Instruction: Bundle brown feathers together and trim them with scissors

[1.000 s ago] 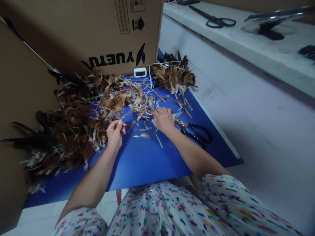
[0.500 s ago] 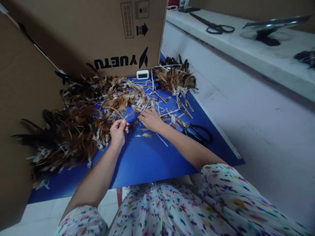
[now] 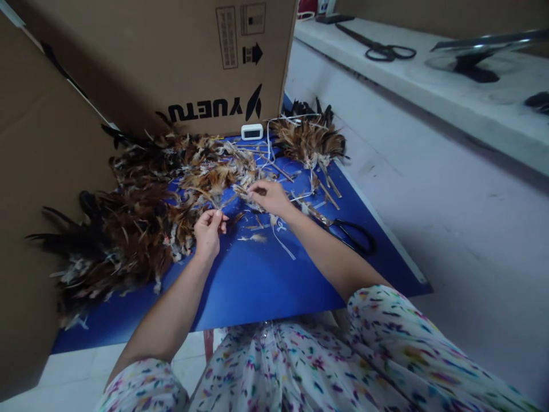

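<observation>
My left hand (image 3: 209, 232) is closed in a pinch at the near edge of the feather pile, with the thin stem end of a brown and pale feather (image 3: 210, 197) at its fingertips. My right hand (image 3: 271, 199) is bent over loose pale feathers, thumb and fingers pressed together; what lies between them is too small to make out. Brown and black feathers (image 3: 141, 223) are heaped on the left of the blue table (image 3: 253, 286). Right of my right hand lie black-handled scissors (image 3: 354, 234) and scraps of white strip (image 3: 283, 243).
A cardboard box (image 3: 171, 57) stands behind the table, with a small white digital clock (image 3: 251, 132) before it. A tied feather bundle (image 3: 309, 137) rests at the back right. Another pair of scissors (image 3: 381, 50) lies on the white ledge (image 3: 429, 86).
My right hand has lifted slightly and turned, its spread fingers drawing together into a pinch. A curled white strip now shows below it. My left hand keeps its pinch.
</observation>
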`<state>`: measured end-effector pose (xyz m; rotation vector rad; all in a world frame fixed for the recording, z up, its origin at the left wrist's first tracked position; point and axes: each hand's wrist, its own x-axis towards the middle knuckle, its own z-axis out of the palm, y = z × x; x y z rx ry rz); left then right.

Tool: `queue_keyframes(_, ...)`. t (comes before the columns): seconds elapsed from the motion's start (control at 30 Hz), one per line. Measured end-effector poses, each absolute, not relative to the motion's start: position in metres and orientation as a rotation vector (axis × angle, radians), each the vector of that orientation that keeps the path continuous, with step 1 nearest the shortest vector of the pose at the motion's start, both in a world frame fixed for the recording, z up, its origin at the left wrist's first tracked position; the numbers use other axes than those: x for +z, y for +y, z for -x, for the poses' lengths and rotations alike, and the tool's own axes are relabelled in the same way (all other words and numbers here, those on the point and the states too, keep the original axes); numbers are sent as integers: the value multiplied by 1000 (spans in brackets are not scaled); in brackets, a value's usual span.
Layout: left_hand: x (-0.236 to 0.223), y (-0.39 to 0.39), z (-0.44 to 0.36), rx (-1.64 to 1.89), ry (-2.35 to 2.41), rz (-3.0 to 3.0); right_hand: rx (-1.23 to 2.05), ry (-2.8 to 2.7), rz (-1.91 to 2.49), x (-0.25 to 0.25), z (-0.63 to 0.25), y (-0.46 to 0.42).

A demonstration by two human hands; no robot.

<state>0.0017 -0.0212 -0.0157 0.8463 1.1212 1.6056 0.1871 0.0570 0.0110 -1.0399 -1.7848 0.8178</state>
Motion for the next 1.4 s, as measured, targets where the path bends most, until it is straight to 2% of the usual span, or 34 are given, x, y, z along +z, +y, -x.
queue_keyframes(0.17, -15, -21, -2, 1606, 1118, -848, 1323, -1233, 921, 41, -193, 58)
queue_keyframes(0.37, -14, -22, -3, 1595, 1134, -860, 1568, -1089, 743, 56, -201, 54)
queue_keyframes(0.67, -14, -22, -2, 1584, 1148, -873, 1687, -1095, 879, 62, -202, 52)
queue_keyframes(0.87, -14, -22, -3, 1586, 1146, -872, 1610, -1156, 1053, 67, -195, 46)
queue_keyframes(1.4, -16, -21, -2, 1567, 1146, -873, 1439, -1482, 809, 75, -197, 33)
